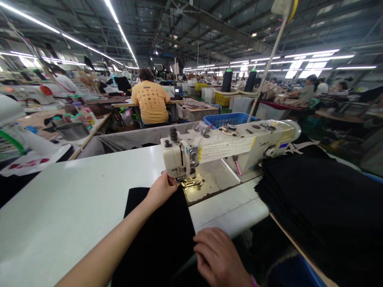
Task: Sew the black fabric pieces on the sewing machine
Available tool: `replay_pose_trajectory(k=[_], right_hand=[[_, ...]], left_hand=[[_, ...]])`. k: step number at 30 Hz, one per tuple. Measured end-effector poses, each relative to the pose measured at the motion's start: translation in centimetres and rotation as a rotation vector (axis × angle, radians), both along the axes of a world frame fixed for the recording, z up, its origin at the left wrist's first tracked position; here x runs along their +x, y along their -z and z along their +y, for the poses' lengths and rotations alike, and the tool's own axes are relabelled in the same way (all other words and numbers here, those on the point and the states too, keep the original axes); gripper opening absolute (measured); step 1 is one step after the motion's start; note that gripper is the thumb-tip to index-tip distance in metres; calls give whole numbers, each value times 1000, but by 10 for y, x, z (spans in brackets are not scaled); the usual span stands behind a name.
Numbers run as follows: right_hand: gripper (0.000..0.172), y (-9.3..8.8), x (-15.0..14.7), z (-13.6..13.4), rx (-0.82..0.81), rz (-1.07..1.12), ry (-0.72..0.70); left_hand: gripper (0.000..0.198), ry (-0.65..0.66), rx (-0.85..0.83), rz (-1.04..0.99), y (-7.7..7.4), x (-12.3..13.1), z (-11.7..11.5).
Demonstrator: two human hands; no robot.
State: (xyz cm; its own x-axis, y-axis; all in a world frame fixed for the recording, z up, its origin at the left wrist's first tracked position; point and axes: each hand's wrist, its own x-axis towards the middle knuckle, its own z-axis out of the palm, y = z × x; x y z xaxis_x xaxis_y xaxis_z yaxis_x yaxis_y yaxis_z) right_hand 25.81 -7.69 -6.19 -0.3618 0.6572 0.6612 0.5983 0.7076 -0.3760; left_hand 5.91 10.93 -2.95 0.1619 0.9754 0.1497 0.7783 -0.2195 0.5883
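A white industrial sewing machine (209, 147) stands on a pale table, with a brass-coloured guide (191, 183) beside its presser foot. Under its needle end, my left hand (163, 189) is closed in a pinch over the top of a black fabric panel (158, 235); what lies between the fingertips is hidden. The panel hangs down over the table's front edge towards me. Lower down, at the panel's right edge, my right hand (220, 255) is closed with curled fingers on the fabric.
A tall stack of black fabric pieces (323, 195) lies to the right. Pink-handled snips (237, 165) and a white stick (230, 170) rest by the machine. Behind stands a blue basket (230, 118). A person in a yellow shirt (150, 101) sits ahead, back turned.
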Motion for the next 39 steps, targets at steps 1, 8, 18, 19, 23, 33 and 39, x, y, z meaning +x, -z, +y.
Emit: replay_pose_trajectory(k=[1,8,18,19,23,33,39], right_hand=[[26,0,0,0,-5,-4,-11],[27,-7,3,-2,-52,-25,-27],[27,-12,-1,10,-111,-14,-34],[27,-13,-3,15,-115,-11,-28],[21,-15,-10,39,-130,-36,18],[16,-21,-24,98,-167,-199,161],[13,-24,-31,112,-187,-219,216]], left_hand=[[10,-4,14,7,0,0,0],[19,6,203,80,-15,6,-59],[55,615,592,400,25,-14,-171],[55,624,584,404,24,-16,-164],[49,613,533,391,17,-22,-131],[32,561,421,327,2,-28,-72],[34,529,379,278,-8,-29,-39]])
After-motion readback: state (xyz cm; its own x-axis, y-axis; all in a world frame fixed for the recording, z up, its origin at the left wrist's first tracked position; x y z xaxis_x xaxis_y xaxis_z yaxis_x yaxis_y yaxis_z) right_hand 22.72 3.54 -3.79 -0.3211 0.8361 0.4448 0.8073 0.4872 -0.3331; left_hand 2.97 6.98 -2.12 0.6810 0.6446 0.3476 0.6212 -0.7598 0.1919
